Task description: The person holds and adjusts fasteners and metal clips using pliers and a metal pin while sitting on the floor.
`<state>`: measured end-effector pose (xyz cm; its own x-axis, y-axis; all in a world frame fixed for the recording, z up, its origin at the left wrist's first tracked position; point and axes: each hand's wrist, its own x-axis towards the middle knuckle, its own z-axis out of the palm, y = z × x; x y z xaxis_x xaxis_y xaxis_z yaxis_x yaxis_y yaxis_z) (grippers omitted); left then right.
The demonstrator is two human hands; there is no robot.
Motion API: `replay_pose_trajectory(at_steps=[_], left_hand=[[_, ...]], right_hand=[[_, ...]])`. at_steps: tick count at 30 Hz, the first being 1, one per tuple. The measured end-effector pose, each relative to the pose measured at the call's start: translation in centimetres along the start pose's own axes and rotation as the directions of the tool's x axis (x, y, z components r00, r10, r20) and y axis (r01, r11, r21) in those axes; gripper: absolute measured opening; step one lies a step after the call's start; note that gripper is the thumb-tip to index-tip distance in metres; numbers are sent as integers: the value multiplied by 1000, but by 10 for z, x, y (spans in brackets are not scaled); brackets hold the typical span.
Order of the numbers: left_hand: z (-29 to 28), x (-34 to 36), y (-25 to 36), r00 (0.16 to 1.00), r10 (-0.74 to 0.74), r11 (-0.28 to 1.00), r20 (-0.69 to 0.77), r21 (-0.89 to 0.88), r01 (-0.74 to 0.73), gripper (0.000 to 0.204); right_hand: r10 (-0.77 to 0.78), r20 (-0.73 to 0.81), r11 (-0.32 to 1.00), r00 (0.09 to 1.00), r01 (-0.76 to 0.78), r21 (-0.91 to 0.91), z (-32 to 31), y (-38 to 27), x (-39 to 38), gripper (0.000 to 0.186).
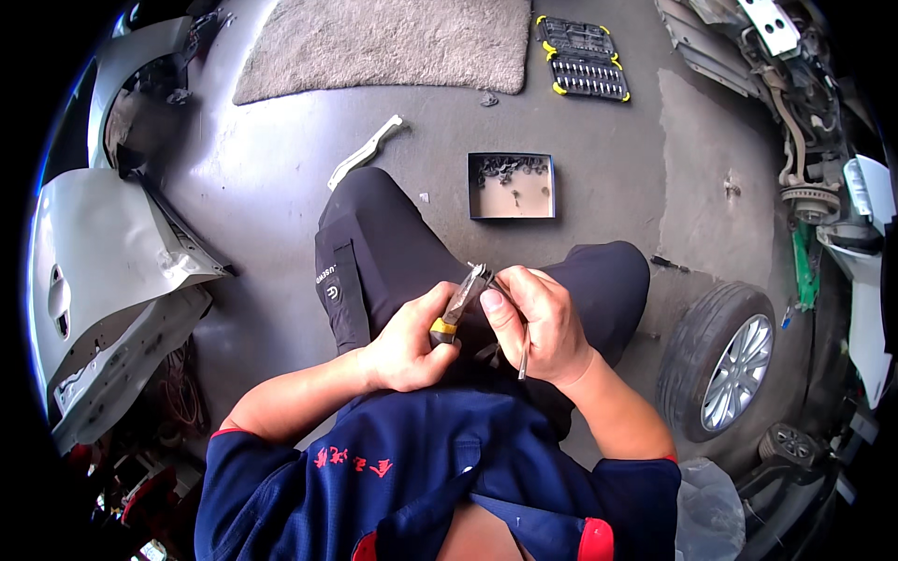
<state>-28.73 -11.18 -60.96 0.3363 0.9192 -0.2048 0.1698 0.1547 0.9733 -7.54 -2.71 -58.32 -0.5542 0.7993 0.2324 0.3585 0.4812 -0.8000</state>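
My left hand (pixel 408 341) is wrapped round a pair of pliers (pixel 456 307) with a yellow and black grip, the metal jaws pointing away from me. At the jaw tips sits a small dark piece (pixel 481 272), too small to make out fully. My right hand (pixel 544 323) is closed right beside the jaws, thumb pressed against the fingers. From its grip a thin metal rod (pixel 524 355) sticks out toward me; the rest of it is hidden by the fingers. Both hands meet above my lap.
Beyond my knees stands a shallow box (pixel 496 203) with many small dark clips. A socket set (pixel 585 61) lies open farther off, near a grey mat (pixel 383 47). A white strip (pixel 367 152) is by my left knee, a wheel (pixel 720 360) at right, car panels (pixel 122 252) at left.
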Motion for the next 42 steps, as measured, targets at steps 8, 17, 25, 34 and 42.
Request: replay_pose_trajectory(at_steps=[8, 17, 25, 34, 42], left_hand=[[-6, 2, -1, 984, 152, 972, 96, 164, -166, 50], [-5, 3, -13, 983, 75, 996, 166, 26, -81, 42], [-8, 1, -9, 985, 20, 999, 171, -35, -14, 51], [-6, -4, -16, 990, 14, 1000, 142, -10, -13, 40], [-3, -7, -18, 993, -43, 998, 108, 58, 37, 48]], right_hand=[[-52, 748, -519, 661, -658, 545, 1, 20, -33, 43], [80, 665, -307, 743, -616, 726, 2, 10, -56, 40], [81, 97, 978, 992, -98, 185, 0, 3, -29, 21], [-45, 48, 983, 998, 53, -177, 3, 0, -24, 15], [-26, -39, 897, 999, 6, -443, 20, -3, -30, 18]])
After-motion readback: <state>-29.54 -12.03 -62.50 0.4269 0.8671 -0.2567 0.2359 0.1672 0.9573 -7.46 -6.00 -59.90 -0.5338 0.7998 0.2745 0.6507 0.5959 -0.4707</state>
